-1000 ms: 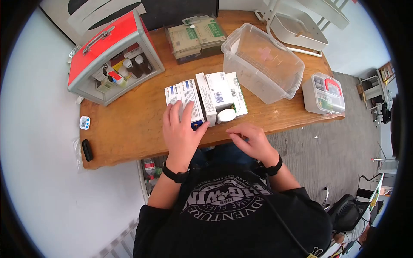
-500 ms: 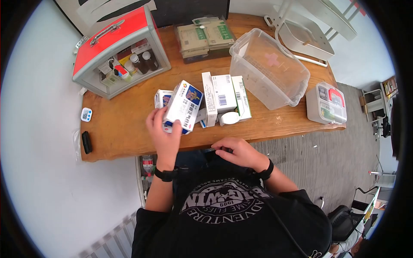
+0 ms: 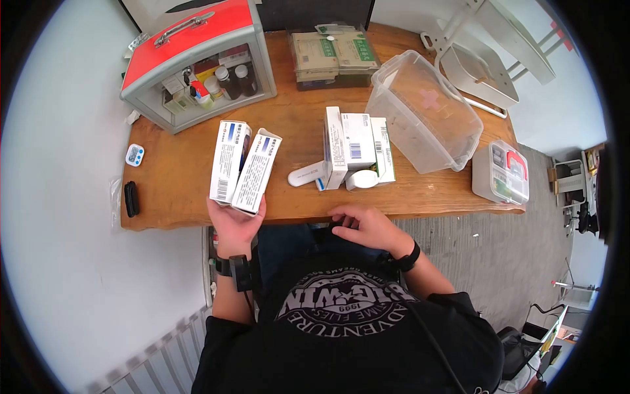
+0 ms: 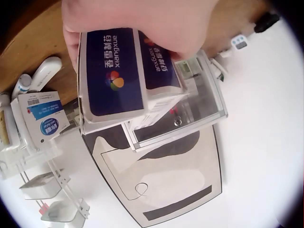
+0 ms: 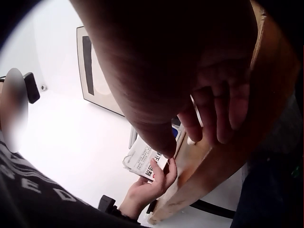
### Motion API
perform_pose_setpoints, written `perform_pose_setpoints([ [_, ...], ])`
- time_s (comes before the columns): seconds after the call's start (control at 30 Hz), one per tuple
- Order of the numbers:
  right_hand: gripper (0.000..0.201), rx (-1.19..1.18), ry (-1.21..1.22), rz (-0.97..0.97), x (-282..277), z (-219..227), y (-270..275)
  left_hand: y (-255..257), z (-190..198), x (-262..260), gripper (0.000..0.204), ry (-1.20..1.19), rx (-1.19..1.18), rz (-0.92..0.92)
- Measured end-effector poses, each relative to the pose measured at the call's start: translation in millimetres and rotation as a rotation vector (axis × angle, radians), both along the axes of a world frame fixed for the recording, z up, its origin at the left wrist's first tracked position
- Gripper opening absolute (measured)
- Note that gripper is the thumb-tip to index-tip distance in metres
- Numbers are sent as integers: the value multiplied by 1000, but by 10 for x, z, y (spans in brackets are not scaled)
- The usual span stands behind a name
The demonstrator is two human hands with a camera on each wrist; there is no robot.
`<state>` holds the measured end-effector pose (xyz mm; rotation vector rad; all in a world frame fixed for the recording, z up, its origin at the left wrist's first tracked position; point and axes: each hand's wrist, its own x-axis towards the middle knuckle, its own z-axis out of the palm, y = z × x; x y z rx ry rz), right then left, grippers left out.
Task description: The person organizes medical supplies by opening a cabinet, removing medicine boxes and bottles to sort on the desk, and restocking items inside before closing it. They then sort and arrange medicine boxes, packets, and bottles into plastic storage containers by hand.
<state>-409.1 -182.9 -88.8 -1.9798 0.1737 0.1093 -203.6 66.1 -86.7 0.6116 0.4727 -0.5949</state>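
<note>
My left hand (image 3: pixel 236 226) grips two white medicine boxes side by side, a left one (image 3: pixel 228 161) and a right one (image 3: pixel 257 172), over the table's front left part. Their dark blue ends (image 4: pixel 114 71) face the left wrist camera, printed "xiangxue". My right hand (image 3: pixel 369 228) holds nothing and hovers at the table's front edge, fingers loosely bent. Between the hands lies a white oblong device (image 3: pixel 306 174). Right of it stand a narrow white box (image 3: pixel 335 148), a box with a barcode (image 3: pixel 357 139), a green-edged box (image 3: pixel 383 150) and a white-capped bottle (image 3: pixel 362 180).
A red-topped medicine case (image 3: pixel 197 65) with bottles inside stands at the back left. Behind the boxes sits a clear bin of packets (image 3: pixel 335 56). A clear plastic box (image 3: pixel 426 108) and a small red-handled kit (image 3: pixel 500 174) are to the right. A timer (image 3: pixel 134 155) lies far left.
My left hand has picked up the two medicine boxes from beside the group, carried them left and turned them, uncovering the white oblong device. My right hand has drawn back toward the body.
</note>
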Motion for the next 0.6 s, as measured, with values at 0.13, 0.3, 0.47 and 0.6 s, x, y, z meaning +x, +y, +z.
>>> perform_pose_setpoints([
  [0.13,58,61,40,72,83,27,26,81,-66,-100,60,57,-160,-77],
  [0.3,85,89,-36,199,459,147,341,95,-103,-14,61,43,-29,-154],
  [0.47,98,171,-131,194,842,237,637,259,-121,-47,67,-326,359,-357],
  [0.6,100,324,29,197,894,263,710,505,-36,-53,57,-453,949,-387],
])
